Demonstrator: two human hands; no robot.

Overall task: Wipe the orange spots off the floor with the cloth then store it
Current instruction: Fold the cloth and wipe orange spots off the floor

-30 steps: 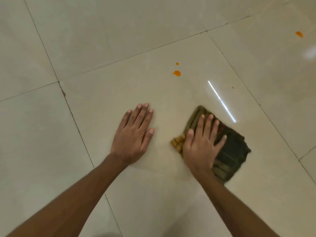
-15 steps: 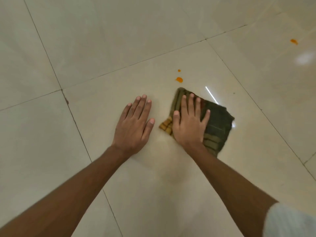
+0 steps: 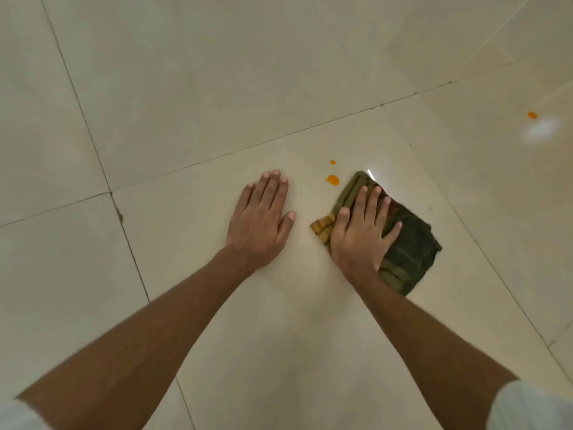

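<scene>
Glossy cream floor tiles (image 3: 192, 88) with thin dark grout lines (image 3: 279, 135) fill the view, a soft light glare (image 3: 541, 131) lying right of the grout crossing (image 3: 382, 104).

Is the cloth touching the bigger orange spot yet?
Apart. The head view shows a thin strip of bare tile between the cloth edge and the bigger orange spot. The right hand presses flat on the cloth.
</scene>
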